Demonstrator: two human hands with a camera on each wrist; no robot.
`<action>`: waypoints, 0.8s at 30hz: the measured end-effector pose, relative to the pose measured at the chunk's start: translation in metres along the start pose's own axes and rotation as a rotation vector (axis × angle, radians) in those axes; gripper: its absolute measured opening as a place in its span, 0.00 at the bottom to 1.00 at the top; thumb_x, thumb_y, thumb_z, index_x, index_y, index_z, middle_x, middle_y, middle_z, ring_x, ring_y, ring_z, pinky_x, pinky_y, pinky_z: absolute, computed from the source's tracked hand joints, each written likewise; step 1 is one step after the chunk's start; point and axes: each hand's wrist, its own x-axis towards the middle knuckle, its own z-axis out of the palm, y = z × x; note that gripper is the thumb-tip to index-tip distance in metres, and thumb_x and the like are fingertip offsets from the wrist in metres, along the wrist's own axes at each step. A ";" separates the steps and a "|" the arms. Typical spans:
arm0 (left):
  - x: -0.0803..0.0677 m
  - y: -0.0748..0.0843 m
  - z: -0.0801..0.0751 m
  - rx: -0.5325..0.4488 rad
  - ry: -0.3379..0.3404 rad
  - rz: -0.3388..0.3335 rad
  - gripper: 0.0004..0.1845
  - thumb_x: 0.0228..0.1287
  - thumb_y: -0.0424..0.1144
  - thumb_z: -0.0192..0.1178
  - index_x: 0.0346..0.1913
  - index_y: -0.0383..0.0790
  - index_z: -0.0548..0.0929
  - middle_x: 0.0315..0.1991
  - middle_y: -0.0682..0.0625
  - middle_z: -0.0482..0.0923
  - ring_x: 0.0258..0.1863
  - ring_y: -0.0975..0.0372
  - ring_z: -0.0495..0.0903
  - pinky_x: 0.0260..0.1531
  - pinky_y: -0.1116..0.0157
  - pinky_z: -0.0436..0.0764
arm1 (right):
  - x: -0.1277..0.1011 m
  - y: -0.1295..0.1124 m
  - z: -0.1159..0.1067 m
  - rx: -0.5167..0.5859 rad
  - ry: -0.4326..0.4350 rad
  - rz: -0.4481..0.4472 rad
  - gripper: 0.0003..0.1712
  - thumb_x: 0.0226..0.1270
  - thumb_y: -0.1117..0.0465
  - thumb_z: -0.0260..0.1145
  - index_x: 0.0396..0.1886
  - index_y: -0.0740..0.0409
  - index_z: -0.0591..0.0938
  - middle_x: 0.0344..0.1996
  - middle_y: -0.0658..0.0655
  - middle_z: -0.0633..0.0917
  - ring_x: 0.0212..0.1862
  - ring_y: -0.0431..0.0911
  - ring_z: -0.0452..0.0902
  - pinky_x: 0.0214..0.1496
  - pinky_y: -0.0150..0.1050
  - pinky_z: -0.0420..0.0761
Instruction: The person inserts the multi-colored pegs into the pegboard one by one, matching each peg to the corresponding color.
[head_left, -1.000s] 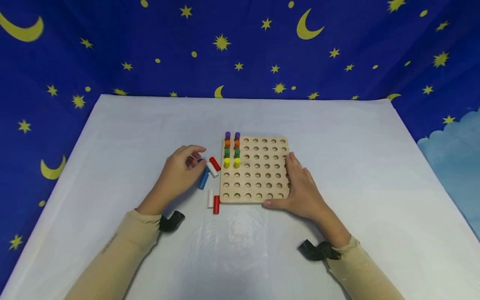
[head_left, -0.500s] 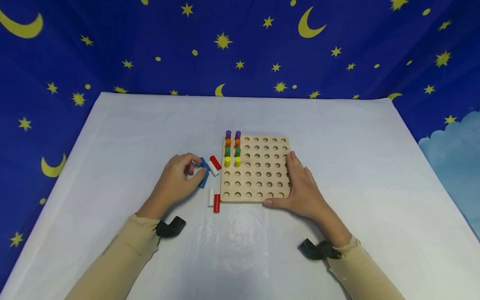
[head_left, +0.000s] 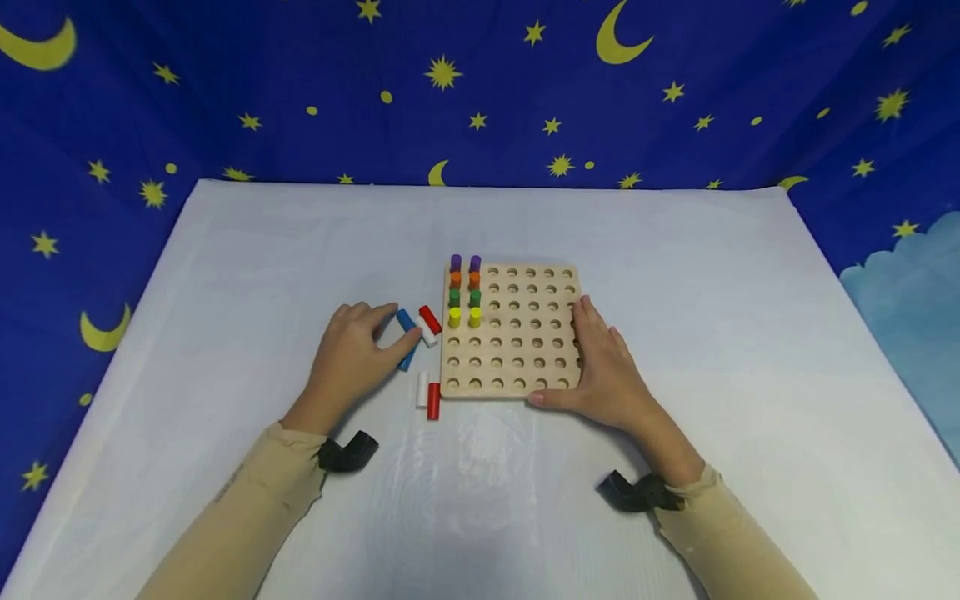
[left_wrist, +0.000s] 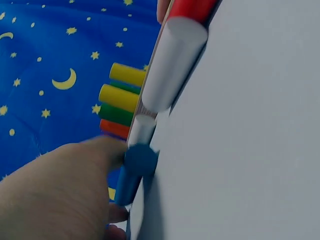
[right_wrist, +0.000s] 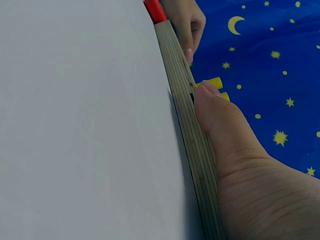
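A wooden pegboard (head_left: 525,358) lies mid-table, with purple, orange, green and yellow pegs (head_left: 464,292) standing in its two left columns. Just left of the board, my left hand (head_left: 393,329) pinches a blue peg (head_left: 406,319) between thumb and fingers. In the left wrist view the same blue peg (left_wrist: 132,175) sits against my thumb. A second blue peg (head_left: 407,361), a white peg (head_left: 427,335) and a red peg (head_left: 430,317) lie close by. My right hand (head_left: 596,358) rests flat against the board's right edge, its thumb along the front edge (right_wrist: 192,140).
A white peg (head_left: 422,388) and a red peg (head_left: 433,401) lie side by side at the board's front-left corner. The white table sheet (head_left: 675,250) spreads wide all round. A blue star-and-moon cloth (head_left: 225,83) hangs behind and at both sides.
My left hand has lowered onto the loose pegs and its fingers have closed on a blue peg. The right hand and the board have stayed put.
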 end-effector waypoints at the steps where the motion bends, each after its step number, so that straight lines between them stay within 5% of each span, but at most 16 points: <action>1: 0.000 0.001 0.000 -0.002 -0.011 -0.011 0.31 0.63 0.57 0.64 0.58 0.34 0.82 0.26 0.47 0.71 0.34 0.54 0.69 0.33 0.61 0.66 | 0.000 0.000 0.000 0.001 0.000 -0.001 0.85 0.36 0.25 0.76 0.80 0.52 0.33 0.81 0.57 0.38 0.82 0.51 0.33 0.79 0.60 0.38; 13: 0.003 0.007 0.005 -0.206 0.014 -0.034 0.22 0.60 0.45 0.69 0.53 0.35 0.81 0.41 0.44 0.81 0.43 0.52 0.74 0.44 0.55 0.72 | 0.001 0.000 0.000 0.003 0.003 0.001 0.85 0.35 0.24 0.76 0.80 0.52 0.33 0.81 0.57 0.37 0.82 0.51 0.33 0.79 0.59 0.38; 24: 0.001 0.011 0.006 -0.360 0.058 -0.043 0.18 0.60 0.39 0.70 0.53 0.41 0.82 0.35 0.47 0.87 0.31 0.59 0.72 0.33 0.66 0.69 | 0.000 0.001 0.000 0.002 0.004 0.003 0.85 0.35 0.23 0.75 0.80 0.51 0.33 0.81 0.57 0.37 0.82 0.51 0.33 0.79 0.58 0.37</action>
